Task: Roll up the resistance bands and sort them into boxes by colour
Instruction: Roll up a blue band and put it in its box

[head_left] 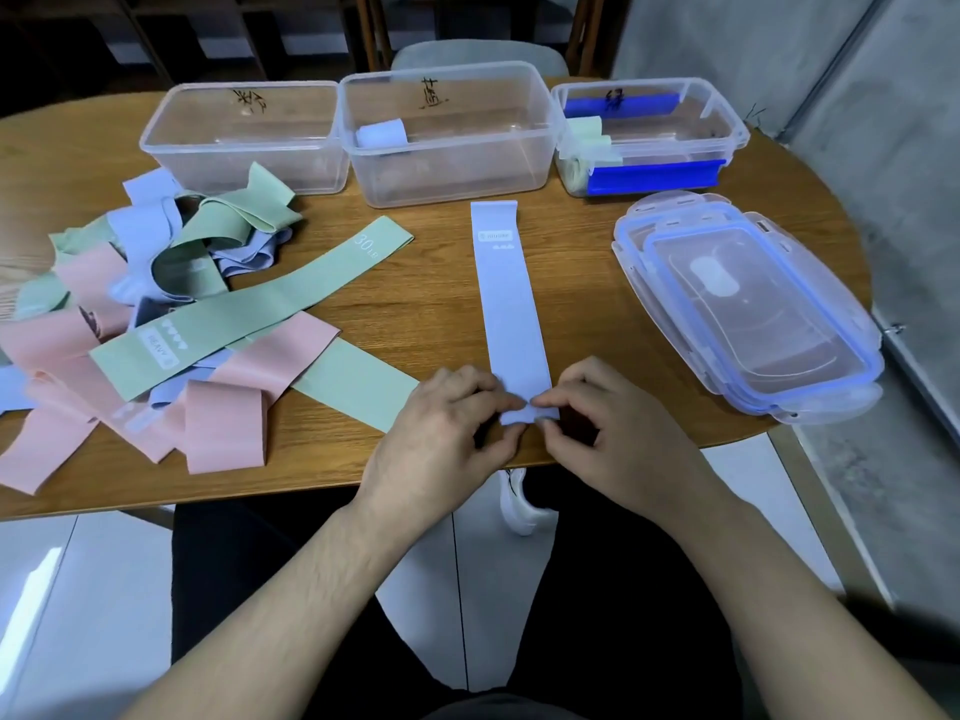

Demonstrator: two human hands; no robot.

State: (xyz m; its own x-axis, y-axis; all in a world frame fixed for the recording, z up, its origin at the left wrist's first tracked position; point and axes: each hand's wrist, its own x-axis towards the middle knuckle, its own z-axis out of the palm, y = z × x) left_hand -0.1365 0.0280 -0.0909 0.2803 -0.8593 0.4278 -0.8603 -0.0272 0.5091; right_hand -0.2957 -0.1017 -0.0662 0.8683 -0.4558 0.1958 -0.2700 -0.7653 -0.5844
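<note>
left hand and right hand each pinch the near end of a lilac band lying flat on the wooden worktop, between a band pile and stacked lids, three boxes behind.

Three clear boxes stand in a row at twelve o'clock. One stack of lids lies at three o'clock. One blue band lies flat alone at centre.
</note>
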